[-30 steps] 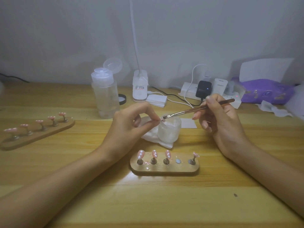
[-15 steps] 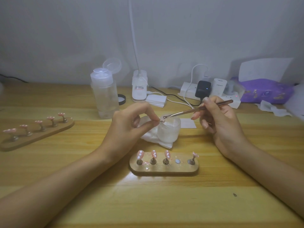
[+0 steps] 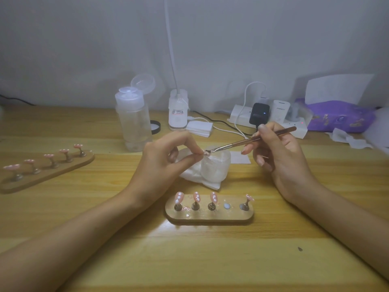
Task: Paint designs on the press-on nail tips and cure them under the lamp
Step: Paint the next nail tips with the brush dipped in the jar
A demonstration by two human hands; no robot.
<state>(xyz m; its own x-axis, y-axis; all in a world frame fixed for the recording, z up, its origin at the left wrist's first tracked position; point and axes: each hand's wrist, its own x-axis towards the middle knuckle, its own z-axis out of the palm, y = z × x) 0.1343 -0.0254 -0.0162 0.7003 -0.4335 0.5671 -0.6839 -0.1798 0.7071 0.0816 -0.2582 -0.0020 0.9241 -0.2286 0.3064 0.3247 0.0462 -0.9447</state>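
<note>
Left hand (image 3: 164,161) pinches a small nail tip (image 3: 205,153) between thumb and forefinger and has scarcely shifted over the last second. The right hand (image 3: 282,157), curled round a slim brush (image 3: 252,141) in a pen grip, has kept its bristles at that tip, nudging only slightly. So the stroke is still being worked, not finished. Nearest on the desk (image 3: 210,260), the wooden stand (image 3: 210,219) carries three pink dotted tips (image 3: 196,196), one bare post (image 3: 227,206) and a fifth tip (image 3: 249,198). The held tip probably belongs on the bare post. Beyond the hands sit a translucent cup (image 3: 216,167) on tissue, then a pump bottle (image 3: 133,123) and the white gooseneck lamp (image 3: 177,112) by the wall. Curing looks not yet begun.
</note>
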